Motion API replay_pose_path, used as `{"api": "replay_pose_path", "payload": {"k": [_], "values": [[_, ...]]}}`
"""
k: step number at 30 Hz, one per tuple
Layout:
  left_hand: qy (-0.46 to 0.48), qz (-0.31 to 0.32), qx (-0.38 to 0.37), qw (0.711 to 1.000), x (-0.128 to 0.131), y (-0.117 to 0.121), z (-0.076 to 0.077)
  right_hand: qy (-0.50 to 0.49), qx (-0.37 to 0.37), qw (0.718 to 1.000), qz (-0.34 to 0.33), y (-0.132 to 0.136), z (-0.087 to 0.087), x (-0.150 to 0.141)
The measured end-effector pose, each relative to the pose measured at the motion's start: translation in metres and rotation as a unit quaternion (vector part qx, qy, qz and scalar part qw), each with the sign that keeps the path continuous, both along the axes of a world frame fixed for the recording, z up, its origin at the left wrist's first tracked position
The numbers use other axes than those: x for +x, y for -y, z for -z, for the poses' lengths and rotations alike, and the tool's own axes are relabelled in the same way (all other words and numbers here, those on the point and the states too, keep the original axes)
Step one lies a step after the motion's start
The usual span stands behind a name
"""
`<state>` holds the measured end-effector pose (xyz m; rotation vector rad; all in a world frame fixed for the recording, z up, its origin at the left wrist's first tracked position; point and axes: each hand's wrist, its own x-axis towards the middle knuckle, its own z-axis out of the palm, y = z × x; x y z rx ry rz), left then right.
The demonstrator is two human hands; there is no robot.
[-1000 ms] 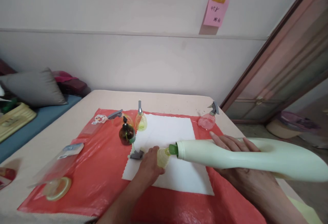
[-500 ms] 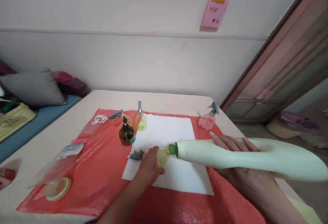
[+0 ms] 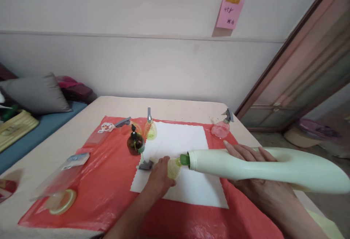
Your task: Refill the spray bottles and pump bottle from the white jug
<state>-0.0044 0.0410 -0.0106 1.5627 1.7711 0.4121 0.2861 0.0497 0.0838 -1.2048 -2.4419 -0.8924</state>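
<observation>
Left hand (image 3: pixel 161 175): my fingers are curled round the small bottle (image 3: pixel 173 169), closed on its ribbed, see-through, yellowish body, low over the white sheet (image 3: pixel 186 137).
Right hand (image 3: pixel 262 191): wrapped firmly about the grip of the jug (image 3: pixel 287 173), which lies almost level.
Spout (image 3: pixel 185 159): green, at the small bottle's neck; I judge this to be a pouring step (whether anything flows, I cannot tell).
Alignment: as I judge it, the next move calls for both mouths in line and a gentle tilt.
Jug: smooth, pale green, seemingly plastic, long and rounded.
Trigger head (image 3: pixel 146 165): grey, lying beside my left hand.
Sheets: the white one has scalloped edges; the red one (image 3: pixel 109 188) is glossy and wrinkled.
Bottles: dark, round amber (image 3: pixel 135 145); clear yellow (image 3: pixel 150 131); pink (image 3: pixel 220 130), well off to the right.
</observation>
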Motion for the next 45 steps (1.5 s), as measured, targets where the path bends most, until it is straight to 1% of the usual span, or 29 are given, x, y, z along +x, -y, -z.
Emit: {"api": "replay_pose_path", "payload": {"k": [7, 14, 23, 31, 35, 41, 45], "values": [[0.001, -0.003, -0.002, 1.000, 0.0001, -0.0001, 0.0011, -0.013, -0.007, 1.000, 0.004, 0.0001, 0.0012, 0.0000], [0.007, -0.004, -0.005, 1.000, -0.0003, -0.0018, 0.0014, -0.013, -0.011, 1.000, -0.001, 0.0001, -0.0028, -0.0014], [0.011, -0.005, -0.001, 1.000, -0.0005, 0.0004, 0.0000, -0.018, -0.014, 1.000, 0.004, -0.0002, 0.0027, -0.0001], [0.010, -0.006, 0.000, 1.000, 0.0003, 0.0000, -0.0024, -0.017, -0.006, 1.000, -0.005, -0.0004, 0.0007, -0.0007], [0.005, -0.006, 0.000, 1.000, 0.0007, 0.0000, -0.0024, -0.022, -0.009, 1.000, 0.004, -0.0001, 0.0007, -0.0007], [0.003, -0.007, 0.000, 1.000, 0.0006, 0.0002, -0.0026, 0.006, -0.001, 1.000, -0.003, -0.0010, -0.0007, 0.0009], [0.004, -0.005, 0.001, 1.000, 0.0004, 0.0010, -0.0039, 0.007, 0.007, 1.000, -0.005, -0.0019, -0.0016, 0.0009]]}}
